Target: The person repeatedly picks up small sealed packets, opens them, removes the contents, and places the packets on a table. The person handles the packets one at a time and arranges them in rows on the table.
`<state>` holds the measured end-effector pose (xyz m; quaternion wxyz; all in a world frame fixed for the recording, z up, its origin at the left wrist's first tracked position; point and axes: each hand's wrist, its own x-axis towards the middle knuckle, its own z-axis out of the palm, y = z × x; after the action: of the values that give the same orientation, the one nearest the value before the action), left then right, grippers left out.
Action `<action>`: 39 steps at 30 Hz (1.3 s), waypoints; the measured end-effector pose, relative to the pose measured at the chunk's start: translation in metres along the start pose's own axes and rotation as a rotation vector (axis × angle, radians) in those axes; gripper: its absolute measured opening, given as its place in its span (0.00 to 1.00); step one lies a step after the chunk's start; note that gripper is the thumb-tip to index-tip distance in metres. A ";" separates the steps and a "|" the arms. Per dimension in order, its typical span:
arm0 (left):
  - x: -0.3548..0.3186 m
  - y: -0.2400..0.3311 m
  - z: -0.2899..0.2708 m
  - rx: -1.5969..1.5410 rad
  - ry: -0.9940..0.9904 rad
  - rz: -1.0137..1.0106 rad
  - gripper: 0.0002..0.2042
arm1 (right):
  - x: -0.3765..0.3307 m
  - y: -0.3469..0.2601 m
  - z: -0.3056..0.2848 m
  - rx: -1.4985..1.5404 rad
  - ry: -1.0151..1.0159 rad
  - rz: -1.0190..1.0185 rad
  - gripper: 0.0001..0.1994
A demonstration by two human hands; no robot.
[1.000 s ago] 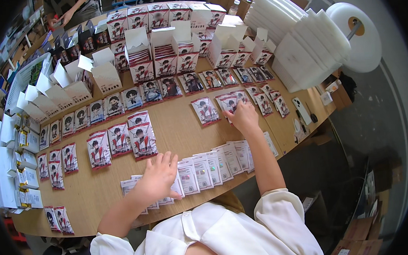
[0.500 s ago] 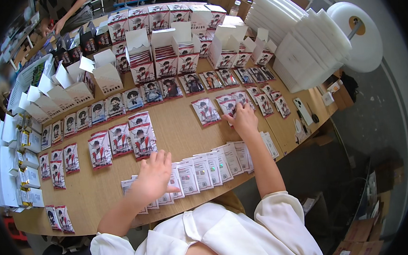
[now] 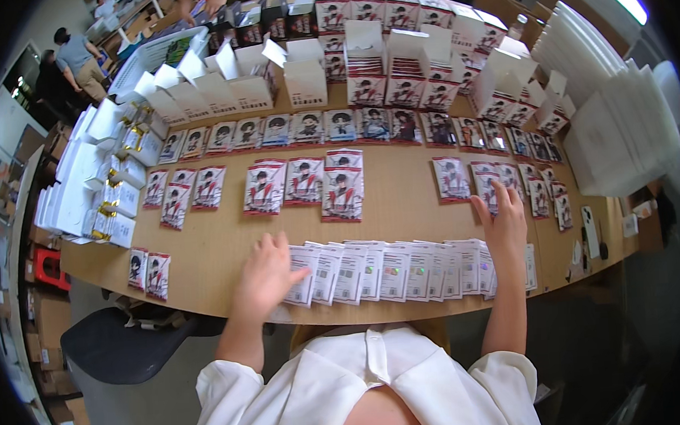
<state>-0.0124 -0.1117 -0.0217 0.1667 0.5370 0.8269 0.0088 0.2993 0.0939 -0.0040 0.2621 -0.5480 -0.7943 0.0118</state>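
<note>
My left hand (image 3: 264, 275), slightly blurred, is over the wooden table with its fingers spread and nothing visible in them. It is beside the left end of a row of overlapping packets with white printed backs (image 3: 390, 272). My right hand (image 3: 504, 218) is at the right, its thumb and fingers apart, touching a red-and-white picture packet (image 3: 484, 177) whose lower part it partly covers. One similar packet (image 3: 452, 179) lies just left of it. Ahead of my left hand are small piles of the same packets (image 3: 343, 193).
A row of picture packets (image 3: 308, 129) crosses the table before open white boxes (image 3: 305, 82). White cartons (image 3: 104, 180) stack at the left edge, foam sheets (image 3: 623, 125) at the right. A phone (image 3: 589, 232) lies near the right edge. Other people (image 3: 78, 61) stand far left.
The head view has swung left, shifting the table rightward in the picture. My left hand has moved to the row's left end; packets no longer show left of it. My right hand stays on its packets.
</note>
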 end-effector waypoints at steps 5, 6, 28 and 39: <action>-0.017 0.003 0.022 -0.055 0.044 0.077 0.36 | -0.013 -0.041 0.001 0.122 -0.027 -0.174 0.21; -0.017 0.003 0.024 -0.063 0.072 0.076 0.35 | -0.016 -0.046 0.003 0.117 -0.049 -0.213 0.21; -0.014 0.059 -0.016 -0.281 0.640 0.723 0.34 | -0.059 -0.115 0.017 1.343 -0.591 -0.004 0.12; 0.026 0.088 -0.057 -0.351 0.695 0.837 0.37 | -0.034 -0.114 -0.018 1.162 -0.264 -0.157 0.12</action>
<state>0.0398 -0.0420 0.0418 -0.0461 0.7487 0.5359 0.3874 0.2179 0.0134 0.0328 0.4179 -0.2486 -0.7218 0.4926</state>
